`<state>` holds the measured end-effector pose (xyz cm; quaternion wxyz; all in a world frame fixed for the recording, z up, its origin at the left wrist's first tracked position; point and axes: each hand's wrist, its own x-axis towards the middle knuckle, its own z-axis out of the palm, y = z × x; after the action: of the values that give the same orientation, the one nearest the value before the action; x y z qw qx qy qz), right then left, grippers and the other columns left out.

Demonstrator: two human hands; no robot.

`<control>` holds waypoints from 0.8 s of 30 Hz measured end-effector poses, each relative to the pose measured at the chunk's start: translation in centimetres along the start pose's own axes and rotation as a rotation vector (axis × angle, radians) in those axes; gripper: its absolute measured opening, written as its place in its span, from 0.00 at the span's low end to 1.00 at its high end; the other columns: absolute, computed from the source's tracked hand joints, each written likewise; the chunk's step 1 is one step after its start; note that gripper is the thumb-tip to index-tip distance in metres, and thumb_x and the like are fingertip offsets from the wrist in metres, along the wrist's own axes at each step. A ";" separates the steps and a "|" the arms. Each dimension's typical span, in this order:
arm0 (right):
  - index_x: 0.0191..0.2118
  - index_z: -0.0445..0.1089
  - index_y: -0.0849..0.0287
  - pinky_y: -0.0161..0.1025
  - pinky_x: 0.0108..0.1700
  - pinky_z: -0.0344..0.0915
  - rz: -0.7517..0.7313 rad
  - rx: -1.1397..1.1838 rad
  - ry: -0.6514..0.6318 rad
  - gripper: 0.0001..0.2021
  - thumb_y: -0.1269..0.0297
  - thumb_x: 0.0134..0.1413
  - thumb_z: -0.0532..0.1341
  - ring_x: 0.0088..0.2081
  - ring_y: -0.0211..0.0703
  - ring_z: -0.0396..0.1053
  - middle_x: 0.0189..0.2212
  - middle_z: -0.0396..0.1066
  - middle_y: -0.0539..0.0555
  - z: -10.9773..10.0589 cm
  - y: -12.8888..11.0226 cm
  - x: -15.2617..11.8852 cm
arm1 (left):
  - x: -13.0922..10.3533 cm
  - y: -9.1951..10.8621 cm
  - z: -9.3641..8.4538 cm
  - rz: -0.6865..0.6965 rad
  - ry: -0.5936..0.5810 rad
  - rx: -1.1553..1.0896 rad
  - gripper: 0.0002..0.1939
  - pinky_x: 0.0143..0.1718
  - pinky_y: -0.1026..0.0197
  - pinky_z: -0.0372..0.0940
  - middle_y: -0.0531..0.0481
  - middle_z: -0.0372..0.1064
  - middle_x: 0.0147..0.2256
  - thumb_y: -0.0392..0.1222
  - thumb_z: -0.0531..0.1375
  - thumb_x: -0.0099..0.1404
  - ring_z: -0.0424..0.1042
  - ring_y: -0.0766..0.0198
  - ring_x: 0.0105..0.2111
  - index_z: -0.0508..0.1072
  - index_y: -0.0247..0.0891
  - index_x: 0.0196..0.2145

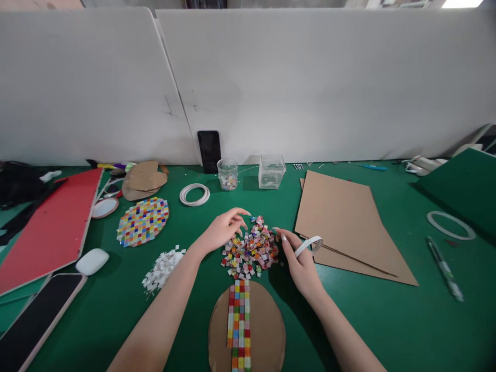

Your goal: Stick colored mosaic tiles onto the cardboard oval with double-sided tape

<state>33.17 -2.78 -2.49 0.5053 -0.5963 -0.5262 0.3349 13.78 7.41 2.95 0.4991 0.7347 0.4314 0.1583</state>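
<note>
Left hand (223,229), fingers apart, and right hand (302,264), pinch indiscernible, flank the mosaic-tile heap (253,250) at lower centre; the tape roll (307,245), looped on the right, probably leaves fingertips free; the part-tiled cardboard disc (267,325), bottom centre, seems placed within reach.

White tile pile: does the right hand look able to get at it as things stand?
Probably not directly: the right hand is beside the colored tile pile, with the left forearm between that hand and the white tile pile.
</note>
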 end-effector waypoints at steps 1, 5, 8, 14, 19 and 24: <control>0.46 0.66 0.56 0.48 0.53 0.58 0.001 0.003 0.000 0.15 0.56 0.59 0.50 0.51 0.50 0.63 0.47 0.69 0.57 0.0 0.0 0.0 | -0.1 0.1 -0.3 -0.006 0.007 0.017 0.16 0.27 0.64 0.64 0.47 0.68 0.39 0.46 0.46 0.65 0.70 0.62 0.32 0.63 0.44 0.48; 0.46 0.67 0.55 0.48 0.53 0.57 0.012 0.004 -0.002 0.16 0.55 0.59 0.50 0.52 0.50 0.62 0.47 0.68 0.57 0.0 0.1 -0.1 | -0.6 0.4 -1.2 0.005 0.053 0.132 0.14 0.29 0.62 0.66 0.46 0.65 0.42 0.43 0.49 0.62 0.69 0.61 0.34 0.66 0.44 0.45; 0.47 0.66 0.55 0.48 0.54 0.56 0.020 0.006 -0.004 0.16 0.55 0.59 0.50 0.52 0.50 0.62 0.48 0.67 0.57 0.0 0.2 -0.1 | -0.7 0.3 -1.4 0.038 0.087 0.178 0.14 0.31 0.61 0.68 0.46 0.62 0.44 0.39 0.52 0.59 0.68 0.61 0.35 0.67 0.44 0.43; 0.47 0.66 0.55 0.48 0.53 0.57 0.014 0.001 -0.015 0.16 0.54 0.59 0.51 0.53 0.51 0.61 0.49 0.68 0.57 0.0 0.0 0.0 | -0.6 0.1 -1.4 0.048 0.109 0.149 0.20 0.28 0.64 0.68 0.46 0.56 0.50 0.30 0.51 0.53 0.66 0.59 0.42 0.68 0.46 0.42; 0.47 0.66 0.55 0.48 0.53 0.58 0.016 -0.005 -0.008 0.16 0.54 0.59 0.51 0.52 0.51 0.62 0.49 0.68 0.57 -0.1 0.0 0.0 | 0.1 -0.7 -0.4 0.083 0.210 0.227 0.15 0.42 0.58 0.67 0.47 0.58 0.50 0.34 0.49 0.60 0.63 0.57 0.50 0.68 0.45 0.43; 0.48 0.66 0.56 0.49 0.54 0.56 0.006 -0.054 -0.022 0.16 0.56 0.60 0.50 0.53 0.50 0.61 0.49 0.67 0.58 -0.1 -0.1 -0.1 | 1.2 -2.0 2.6 0.123 0.159 0.395 0.20 0.53 0.47 0.55 0.46 0.57 0.55 0.41 0.50 0.65 0.53 0.51 0.56 0.58 0.45 0.54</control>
<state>33.18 -2.87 -2.42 0.4822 -0.6077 -0.5388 0.3284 15.22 7.08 -0.18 0.2993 0.8283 0.4465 0.1581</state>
